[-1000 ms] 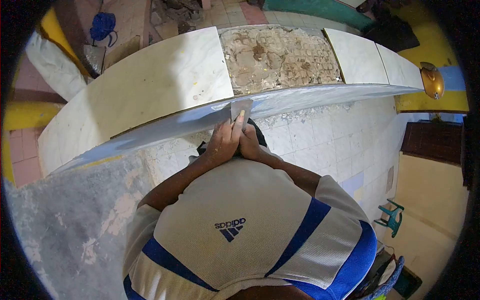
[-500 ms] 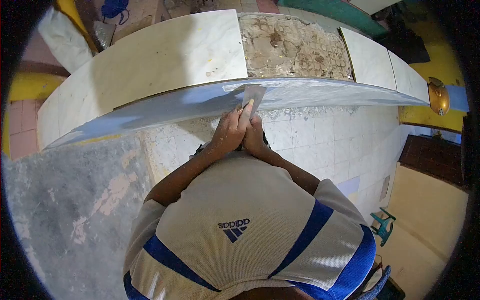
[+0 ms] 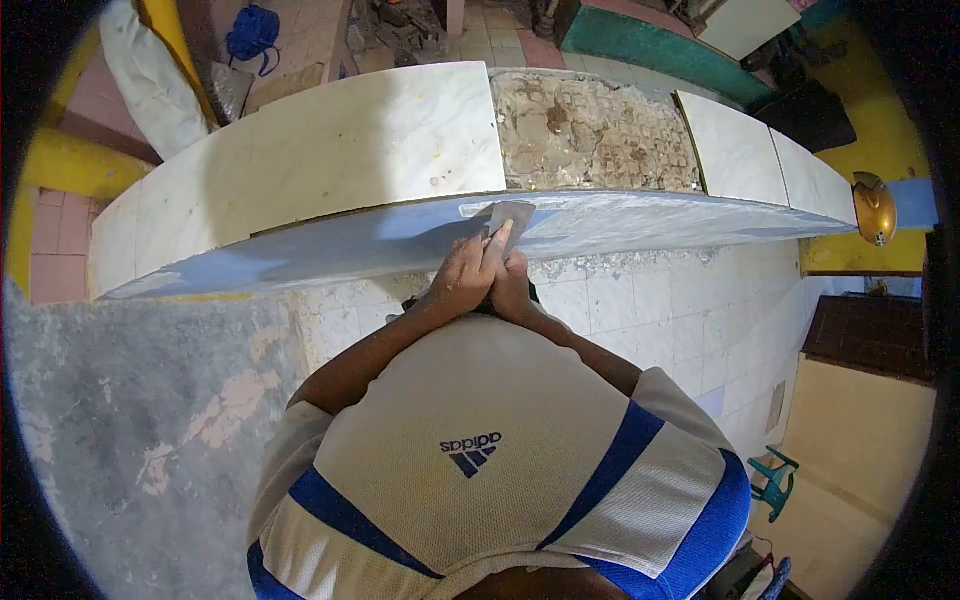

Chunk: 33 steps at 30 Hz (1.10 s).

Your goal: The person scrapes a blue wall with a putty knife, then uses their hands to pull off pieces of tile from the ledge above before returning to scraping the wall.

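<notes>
With both hands I hold a scraper with a wide, flat grey blade [image 3: 513, 213] up against the blue-and-white painted wall face [image 3: 640, 212]. My left hand [image 3: 463, 277] is closed, with a finger stretched along the blade. Close beside it, my right hand [image 3: 512, 288] is closed around the lower part of the tool, where the handle is hidden. The blade lies just below the wall's top edge, next to a pale scraped strip.
White marble-look tiles [image 3: 330, 150] cap the wall, with a bare rough mortar patch [image 3: 595, 130] between them. A gold rounded object [image 3: 875, 210] sits at the right end. Behind are a blue bag [image 3: 253, 33] and a green-sided ledge [image 3: 640, 45]. A green plastic chair [image 3: 775, 483] stands at right.
The view has tilted, so the wall and hands sit lower in the picture and more shows beyond the wall. Both hands keep their hold on the scraper near the same spot.
</notes>
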{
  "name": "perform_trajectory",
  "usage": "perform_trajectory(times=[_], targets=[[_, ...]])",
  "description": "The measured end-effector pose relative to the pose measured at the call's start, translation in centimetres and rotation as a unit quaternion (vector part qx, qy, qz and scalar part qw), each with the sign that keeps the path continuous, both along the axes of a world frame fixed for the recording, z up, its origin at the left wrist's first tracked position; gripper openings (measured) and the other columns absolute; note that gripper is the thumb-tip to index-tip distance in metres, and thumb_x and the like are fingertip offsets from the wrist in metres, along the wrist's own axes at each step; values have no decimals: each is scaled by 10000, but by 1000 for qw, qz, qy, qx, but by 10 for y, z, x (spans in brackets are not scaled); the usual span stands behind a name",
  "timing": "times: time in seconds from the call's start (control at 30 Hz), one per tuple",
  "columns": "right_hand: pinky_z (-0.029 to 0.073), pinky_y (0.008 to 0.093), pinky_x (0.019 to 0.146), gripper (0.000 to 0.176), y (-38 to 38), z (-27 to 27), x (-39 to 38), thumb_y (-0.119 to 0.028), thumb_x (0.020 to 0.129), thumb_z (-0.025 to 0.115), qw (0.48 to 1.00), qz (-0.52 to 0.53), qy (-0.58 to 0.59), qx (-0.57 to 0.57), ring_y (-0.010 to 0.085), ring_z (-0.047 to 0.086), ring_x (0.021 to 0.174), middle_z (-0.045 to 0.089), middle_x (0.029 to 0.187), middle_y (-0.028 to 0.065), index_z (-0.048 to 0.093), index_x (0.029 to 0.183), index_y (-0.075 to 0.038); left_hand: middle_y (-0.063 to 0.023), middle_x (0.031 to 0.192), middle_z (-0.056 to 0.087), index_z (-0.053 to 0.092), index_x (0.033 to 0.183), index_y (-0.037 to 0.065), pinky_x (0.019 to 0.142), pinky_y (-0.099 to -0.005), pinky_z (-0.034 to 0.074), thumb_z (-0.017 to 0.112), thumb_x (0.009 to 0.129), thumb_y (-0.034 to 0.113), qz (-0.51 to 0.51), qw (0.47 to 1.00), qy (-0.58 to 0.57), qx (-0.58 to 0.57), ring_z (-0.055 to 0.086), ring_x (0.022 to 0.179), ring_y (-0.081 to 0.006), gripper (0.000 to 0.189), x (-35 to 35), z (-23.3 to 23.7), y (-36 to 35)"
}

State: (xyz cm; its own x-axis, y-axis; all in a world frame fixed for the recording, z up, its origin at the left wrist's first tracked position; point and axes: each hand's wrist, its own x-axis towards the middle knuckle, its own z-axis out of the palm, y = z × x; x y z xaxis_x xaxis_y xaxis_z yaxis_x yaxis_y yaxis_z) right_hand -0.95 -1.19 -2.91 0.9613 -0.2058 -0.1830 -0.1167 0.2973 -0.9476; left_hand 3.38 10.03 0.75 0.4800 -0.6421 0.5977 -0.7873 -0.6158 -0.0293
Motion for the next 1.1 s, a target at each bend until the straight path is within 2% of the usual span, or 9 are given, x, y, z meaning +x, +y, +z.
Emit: perform_trajectory(times=[0.23,0.33,0.37,0.5,0.53,0.6,0.67,1.0,1.1], targets=[[462,292,650,218,-10,26,-13,-186,983,529,983,9,-40,-180,116,565,753,625,821,30,611,933,10,-137,966,598,570,1296,12,817,-310,504,538,948,118,-79,976,125,-161,603,879,-226,365,-5,-36,-5],[473,371,681,212,-14,41,-12,-169,944,544,962,49,-54,-265,239,598,709,615,778,196,608,944,33,-165,983,570,560,1240,-34,853,-313,463,475,1021,215,-21,778,512,-365,581,920,-249,342,-23,-35,-11],[480,401,701,208,-13,31,-11,-158,932,550,960,73,-49,-267,297,615,724,622,784,194,605,974,38,-178,1014,564,551,1186,-32,854,-311,442,429,1049,295,3,615,646,-452,564,918,-238,375,-26,-29,-10],[486,421,723,207,-12,44,-16,-135,939,547,896,92,-173,-399,318,628,740,620,783,193,600,1066,19,-113,987,577,547,1179,6,817,-316,451,446,1049,285,-16,719,549,-426,542,883,-183,324,-34,-49,-2],[487,424,731,219,-15,50,-19,-134,949,541,825,77,-243,-504,315,631,744,622,785,189,595,1106,9,-92,967,579,548,1173,18,805,-305,453,448,1050,287,-17,694,578,-430,538,868,-164,312,-29,-47,-1],[491,427,740,256,-19,66,-24,-133,971,521,849,92,-201,-480,315,634,761,624,815,190,576,1183,0,-53,950,584,556,1160,36,783,-280,456,453,1051,288,-37,611,643,-461,534,849,-129,293,-26,-34,1],[496,425,739,299,-18,105,-24,-133,994,495,967,146,44,-202,321,635,786,626,870,199,546,1257,1,-18,955,588,568,1146,46,760,-253,458,457,1052,286,-80,488,704,-509,534,841,-96,280,-22,7,3],[546,357,781,395,-57,78,-21,-142,1012,483,878,87,-196,-429,283,697,880,682,1020,226,467,1380,2,-45,912,609,569,1051,60,750,-274,465,395,1054,367,-170,375,728,-549,571,837,-125,353,-19,-5,-42],[542,365,764,370,-66,93,-20,-150,1015,485,903,136,-144,-381,299,692,880,664,1088,247,505,1349,9,-62,968,630,568,1060,60,753,-271,476,411,1048,369,-99,488,711,-496,597,869,-145,347,-21,0,-45]])
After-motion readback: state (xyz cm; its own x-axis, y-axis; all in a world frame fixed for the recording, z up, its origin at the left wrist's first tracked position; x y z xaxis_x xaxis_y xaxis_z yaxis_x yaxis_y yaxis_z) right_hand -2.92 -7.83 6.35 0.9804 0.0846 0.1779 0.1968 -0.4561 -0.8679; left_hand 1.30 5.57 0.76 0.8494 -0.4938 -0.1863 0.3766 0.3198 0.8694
